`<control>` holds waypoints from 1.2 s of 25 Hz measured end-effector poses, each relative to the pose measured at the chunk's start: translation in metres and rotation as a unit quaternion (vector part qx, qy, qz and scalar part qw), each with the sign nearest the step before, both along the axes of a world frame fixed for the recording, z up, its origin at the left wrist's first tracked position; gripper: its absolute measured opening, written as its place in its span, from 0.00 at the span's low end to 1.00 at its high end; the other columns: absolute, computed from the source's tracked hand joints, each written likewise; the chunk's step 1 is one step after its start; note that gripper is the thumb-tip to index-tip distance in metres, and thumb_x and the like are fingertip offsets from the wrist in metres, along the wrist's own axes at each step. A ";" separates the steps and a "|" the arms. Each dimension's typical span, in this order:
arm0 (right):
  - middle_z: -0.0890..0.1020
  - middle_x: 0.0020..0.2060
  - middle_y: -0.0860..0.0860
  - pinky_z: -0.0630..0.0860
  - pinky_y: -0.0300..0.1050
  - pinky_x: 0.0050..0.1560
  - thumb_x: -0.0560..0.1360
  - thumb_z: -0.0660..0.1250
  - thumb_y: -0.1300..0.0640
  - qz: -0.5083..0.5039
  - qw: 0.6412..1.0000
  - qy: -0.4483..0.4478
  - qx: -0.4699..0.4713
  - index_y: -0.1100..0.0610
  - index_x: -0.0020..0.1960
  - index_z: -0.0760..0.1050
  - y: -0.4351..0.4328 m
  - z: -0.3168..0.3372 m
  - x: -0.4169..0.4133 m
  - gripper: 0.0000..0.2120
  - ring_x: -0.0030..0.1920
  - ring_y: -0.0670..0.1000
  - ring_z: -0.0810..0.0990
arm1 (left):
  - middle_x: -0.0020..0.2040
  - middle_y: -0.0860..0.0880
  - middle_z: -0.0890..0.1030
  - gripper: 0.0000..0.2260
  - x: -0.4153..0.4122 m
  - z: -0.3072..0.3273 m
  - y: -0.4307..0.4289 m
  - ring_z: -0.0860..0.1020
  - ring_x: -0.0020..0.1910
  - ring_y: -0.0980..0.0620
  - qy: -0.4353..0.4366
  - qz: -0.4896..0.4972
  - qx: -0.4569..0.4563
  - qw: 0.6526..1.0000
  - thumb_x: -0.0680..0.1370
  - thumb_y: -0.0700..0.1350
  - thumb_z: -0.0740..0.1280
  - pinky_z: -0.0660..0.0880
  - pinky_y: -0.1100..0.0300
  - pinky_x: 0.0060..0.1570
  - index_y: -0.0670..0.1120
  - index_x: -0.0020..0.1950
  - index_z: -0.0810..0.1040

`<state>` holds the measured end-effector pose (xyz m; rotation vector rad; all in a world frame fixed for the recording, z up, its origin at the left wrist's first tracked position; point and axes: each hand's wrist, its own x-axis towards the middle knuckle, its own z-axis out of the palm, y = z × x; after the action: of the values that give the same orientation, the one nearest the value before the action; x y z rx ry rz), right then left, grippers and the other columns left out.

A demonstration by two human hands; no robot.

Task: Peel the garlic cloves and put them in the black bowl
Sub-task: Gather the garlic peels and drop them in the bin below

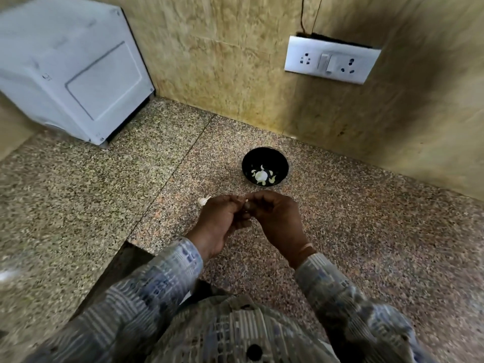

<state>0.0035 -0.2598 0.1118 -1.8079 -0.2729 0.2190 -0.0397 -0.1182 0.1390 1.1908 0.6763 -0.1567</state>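
A small black bowl (264,156) stands on the speckled counter near the back wall, with several pale peeled cloves lying in its bottom. Just in front of it my left hand (222,221) and my right hand (277,218) meet fingertip to fingertip, pinching one small garlic clove (246,203) between them; only a sliver of the clove shows. A white piece of garlic (203,200) peeks out on the counter behind my left hand's knuckles, partly hidden.
A white appliance (70,72) sits at the back left of the counter. A socket and switch plate (331,58) is on the wall at right. The stone counter (366,218) has a cut-out step at the lower left.
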 end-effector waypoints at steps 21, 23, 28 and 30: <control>0.83 0.47 0.56 0.83 0.45 0.49 0.80 0.63 0.69 -0.062 0.802 0.417 0.424 0.62 0.56 0.78 0.035 0.010 -0.013 0.08 0.47 0.53 0.84 | 0.42 0.58 0.84 0.05 -0.016 0.002 0.022 0.82 0.45 0.63 -0.201 -0.042 0.398 0.894 0.77 0.39 0.75 0.77 0.69 0.47 0.49 0.48 0.88; 0.83 0.45 0.56 0.84 0.44 0.46 0.80 0.62 0.70 -0.097 0.796 0.430 0.415 0.62 0.54 0.78 0.043 0.002 -0.014 0.08 0.44 0.52 0.85 | 0.43 0.60 0.81 0.06 -0.015 -0.007 0.029 0.80 0.44 0.62 -0.229 -0.081 0.458 0.855 0.77 0.38 0.74 0.75 0.69 0.45 0.48 0.48 0.88; 0.81 0.48 0.59 0.84 0.48 0.56 0.80 0.62 0.70 -0.154 0.804 0.440 0.369 0.66 0.57 0.77 0.055 -0.025 -0.006 0.08 0.52 0.56 0.82 | 0.52 0.48 0.74 0.20 -0.010 -0.024 0.061 0.75 0.52 0.48 -0.217 -0.334 0.607 0.688 0.79 0.42 0.65 0.71 0.59 0.44 0.47 0.72 0.77; 0.83 0.47 0.59 0.84 0.48 0.53 0.80 0.63 0.71 -0.182 0.818 0.435 0.329 0.66 0.56 0.78 0.057 -0.039 0.000 0.08 0.49 0.54 0.83 | 0.58 0.44 0.74 0.28 -0.011 -0.029 0.067 0.75 0.57 0.44 -0.176 -0.437 0.672 0.572 0.79 0.43 0.62 0.72 0.53 0.48 0.44 0.80 0.64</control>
<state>0.0038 -0.2024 0.0725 -0.8952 0.5915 0.5712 -0.0507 -0.0511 0.1103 2.9101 -0.4408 -0.2149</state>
